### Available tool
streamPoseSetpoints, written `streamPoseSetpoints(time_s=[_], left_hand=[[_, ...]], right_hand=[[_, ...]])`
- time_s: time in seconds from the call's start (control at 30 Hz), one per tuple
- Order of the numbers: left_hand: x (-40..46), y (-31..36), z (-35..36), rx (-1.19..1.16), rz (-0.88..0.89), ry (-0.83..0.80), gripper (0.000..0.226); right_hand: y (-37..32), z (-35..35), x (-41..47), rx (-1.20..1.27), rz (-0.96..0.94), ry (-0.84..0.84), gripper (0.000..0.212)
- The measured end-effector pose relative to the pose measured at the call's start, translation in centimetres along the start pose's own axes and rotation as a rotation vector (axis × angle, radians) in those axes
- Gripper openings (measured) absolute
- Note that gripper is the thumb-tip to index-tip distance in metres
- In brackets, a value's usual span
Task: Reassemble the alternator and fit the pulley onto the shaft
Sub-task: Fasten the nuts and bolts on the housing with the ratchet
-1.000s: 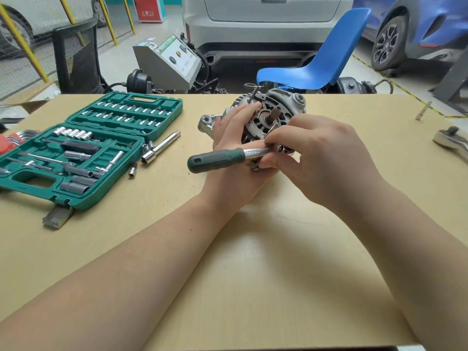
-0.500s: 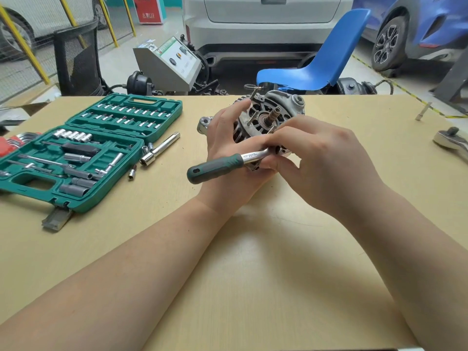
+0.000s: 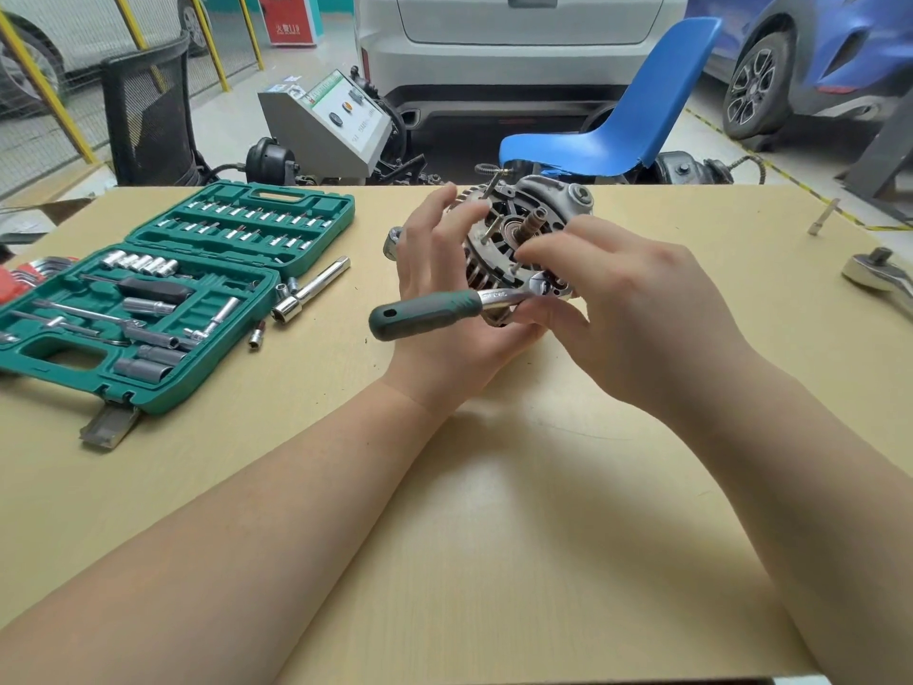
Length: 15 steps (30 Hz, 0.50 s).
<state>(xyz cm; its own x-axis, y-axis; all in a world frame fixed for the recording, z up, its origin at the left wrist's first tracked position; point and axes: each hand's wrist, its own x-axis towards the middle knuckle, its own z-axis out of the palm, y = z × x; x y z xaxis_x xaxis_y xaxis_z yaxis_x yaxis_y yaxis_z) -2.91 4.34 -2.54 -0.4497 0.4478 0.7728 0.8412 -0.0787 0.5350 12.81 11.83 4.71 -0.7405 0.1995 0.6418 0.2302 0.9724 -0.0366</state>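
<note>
1. Head view: the alternator (image 3: pixel 531 224) stood tilted on the table (image 3: pixel 494 536), its bare shaft (image 3: pixel 532 224) pointing up and toward the person, with no pulley in sight.
2. The left hand (image 3: pixel 444 309) cradled the housing from the left and below, fingers spread and straight.
3. The right hand (image 3: pixel 627 309) pinched the head of the ratchet wrench (image 3: pixel 444 309) against a through bolt at the lower front; the green handle lay leftward across the left palm.
4. That bolt sat just below the shaft, nearer the right hand.
</note>
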Motion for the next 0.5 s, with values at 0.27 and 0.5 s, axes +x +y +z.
streamPoseSetpoints(time_s=[0.27, 0.5], left_hand=[[0.52, -0.59, -0.31, -0.007, -0.09, -0.17, 0.104], [0.52, -0.83, -0.32, -0.05, -0.09, -0.206, 0.092]], right_hand=[[0.51, -0.33, 0.3, -0.034, -0.105, -0.115, 0.015], [0.77, -0.45, 0.26, 0.009, -0.106, -0.103, 0.013]])
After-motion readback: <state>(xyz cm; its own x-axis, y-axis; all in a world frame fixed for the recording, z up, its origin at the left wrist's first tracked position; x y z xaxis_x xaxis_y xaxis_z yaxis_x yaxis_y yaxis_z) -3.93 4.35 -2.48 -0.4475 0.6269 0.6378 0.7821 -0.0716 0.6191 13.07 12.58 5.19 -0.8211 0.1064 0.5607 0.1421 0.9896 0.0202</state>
